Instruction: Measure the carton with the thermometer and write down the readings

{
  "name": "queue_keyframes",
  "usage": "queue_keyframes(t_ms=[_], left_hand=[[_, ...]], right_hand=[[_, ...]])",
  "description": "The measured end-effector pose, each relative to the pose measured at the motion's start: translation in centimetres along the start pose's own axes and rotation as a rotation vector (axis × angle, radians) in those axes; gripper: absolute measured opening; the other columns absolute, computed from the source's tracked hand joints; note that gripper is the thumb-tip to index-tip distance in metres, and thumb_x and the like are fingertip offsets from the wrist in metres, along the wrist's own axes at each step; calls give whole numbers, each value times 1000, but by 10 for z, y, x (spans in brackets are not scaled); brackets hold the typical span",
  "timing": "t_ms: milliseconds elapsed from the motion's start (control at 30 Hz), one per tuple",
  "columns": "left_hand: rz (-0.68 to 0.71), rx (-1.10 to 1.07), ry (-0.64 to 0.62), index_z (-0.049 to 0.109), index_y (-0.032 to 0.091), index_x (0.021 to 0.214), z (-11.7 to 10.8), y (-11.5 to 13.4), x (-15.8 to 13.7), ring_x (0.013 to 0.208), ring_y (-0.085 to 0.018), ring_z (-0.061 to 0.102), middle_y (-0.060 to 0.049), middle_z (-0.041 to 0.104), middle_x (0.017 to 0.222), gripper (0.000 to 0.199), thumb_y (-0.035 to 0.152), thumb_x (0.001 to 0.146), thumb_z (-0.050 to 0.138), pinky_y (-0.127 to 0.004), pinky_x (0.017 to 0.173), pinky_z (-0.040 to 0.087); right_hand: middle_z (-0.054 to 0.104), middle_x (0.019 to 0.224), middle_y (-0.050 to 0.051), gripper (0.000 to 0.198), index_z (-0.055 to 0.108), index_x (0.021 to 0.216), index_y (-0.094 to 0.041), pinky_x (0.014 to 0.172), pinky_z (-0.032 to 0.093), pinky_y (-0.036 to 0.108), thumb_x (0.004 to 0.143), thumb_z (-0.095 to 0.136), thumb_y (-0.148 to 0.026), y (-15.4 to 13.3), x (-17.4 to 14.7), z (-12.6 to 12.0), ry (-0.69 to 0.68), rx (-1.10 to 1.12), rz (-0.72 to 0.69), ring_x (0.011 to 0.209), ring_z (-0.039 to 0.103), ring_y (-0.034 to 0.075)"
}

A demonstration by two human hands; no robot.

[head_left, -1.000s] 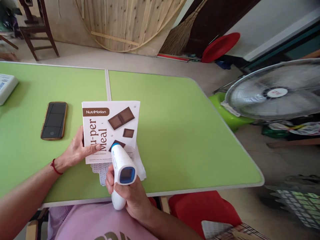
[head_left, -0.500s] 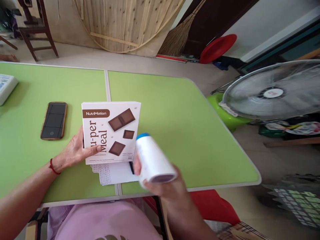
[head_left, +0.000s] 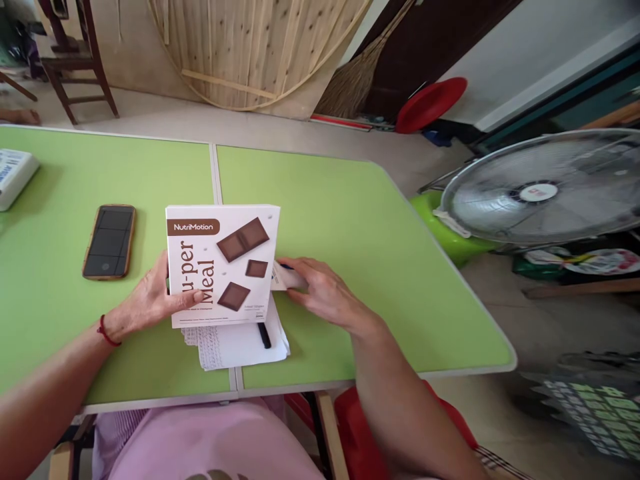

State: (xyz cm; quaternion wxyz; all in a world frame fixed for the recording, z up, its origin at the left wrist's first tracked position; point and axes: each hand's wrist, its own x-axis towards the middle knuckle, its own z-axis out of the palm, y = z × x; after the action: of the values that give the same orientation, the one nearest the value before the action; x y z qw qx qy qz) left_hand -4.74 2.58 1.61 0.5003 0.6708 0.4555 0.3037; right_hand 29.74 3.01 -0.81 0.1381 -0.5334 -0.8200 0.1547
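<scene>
My left hand [head_left: 150, 293] grips the left side of a white NutriMotion box [head_left: 235, 240], thumb across its front. The box carries brown lettering and pictures of chocolate pieces. It stands tilted up over white papers [head_left: 235, 350], with a black pen [head_left: 264, 335] sticking out below it. My right hand [head_left: 320, 287] is closed at the box's right edge around a white bottle [head_left: 296, 279]. Most of the bottle is hidden by the box and my fingers; only a small pale part and a bit of blue show.
A phone [head_left: 109, 241] lies on the green table [head_left: 350, 220], left of the box. At the far left edge sits a white device [head_left: 15, 177]. Beyond the right side stand a fan [head_left: 540, 190] and a lime-green stool [head_left: 450, 233]. A wooden chair [head_left: 75, 67] is behind.
My right hand has moved up and away from me with the white, blue-capped bottle, which is now mostly behind the box. My left hand and the box have hardly moved.
</scene>
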Motion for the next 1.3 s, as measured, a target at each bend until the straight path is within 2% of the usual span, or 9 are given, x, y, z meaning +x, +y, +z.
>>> queue_keyframes(t_ms=[300,533,700,800,900,967,1033,1133,1300], left_hand=[[51,-148,170,53,18,126,-5,-3,3,118,-36,63,-14,67,125,64,49,78,81,-54,97,55],[132,153,413,48,18,131,-11,-10,10,130,-38,53,-15,61,130,70,52,79,78,-61,106,47],[131,287,376,53,19,121,-12,-14,12,124,-36,55,-13,60,126,54,56,86,71,-59,105,47],[180,391,491,46,20,127,-10,-11,10,132,-37,47,-13,50,136,64,57,83,74,-60,108,43],[409,519,729,41,25,129,-7,-2,3,124,-33,48,-10,48,131,72,52,76,82,-57,104,45],[627,575,821,47,26,117,-4,5,-3,98,-24,57,-4,53,107,56,42,76,83,-50,90,50],[783,624,742,52,26,108,0,11,-9,82,-20,56,-1,53,92,40,29,81,80,-43,79,51],[835,754,290,56,25,109,11,12,-14,83,-19,62,-3,63,95,19,19,94,63,-36,72,53],[756,806,-212,60,14,121,36,-5,-11,117,-29,63,-16,68,123,26,31,103,49,-44,97,52]], right_hand=[[66,126,13,57,62,133,-23,103,49,58,77,57,-15,19,6,15,60,54,-42,120,61,35],[71,110,14,38,70,115,-21,91,58,51,80,57,-12,-15,-2,5,378,76,-130,103,68,30],[75,88,6,25,71,104,-22,66,59,34,91,52,-15,-50,-9,-2,160,187,-238,69,68,18],[73,79,8,20,72,102,-19,58,49,32,95,54,-22,-66,-14,5,53,104,-186,61,63,18],[70,78,11,19,71,104,-16,51,37,30,93,61,-26,-79,-14,15,1,-35,-39,57,60,19],[70,84,13,22,70,109,-14,49,31,29,92,59,-23,-84,-12,19,-63,-129,8,57,59,20],[71,86,13,31,67,118,-14,49,30,29,90,54,-16,-85,-10,21,-114,-186,11,57,58,20],[69,83,8,50,63,130,-19,52,36,29,82,51,-9,-82,-6,17,-129,-120,-30,58,57,18],[69,86,4,41,68,123,-26,66,52,32,89,49,-14,-72,-8,-5,-10,424,-208,69,62,17]])
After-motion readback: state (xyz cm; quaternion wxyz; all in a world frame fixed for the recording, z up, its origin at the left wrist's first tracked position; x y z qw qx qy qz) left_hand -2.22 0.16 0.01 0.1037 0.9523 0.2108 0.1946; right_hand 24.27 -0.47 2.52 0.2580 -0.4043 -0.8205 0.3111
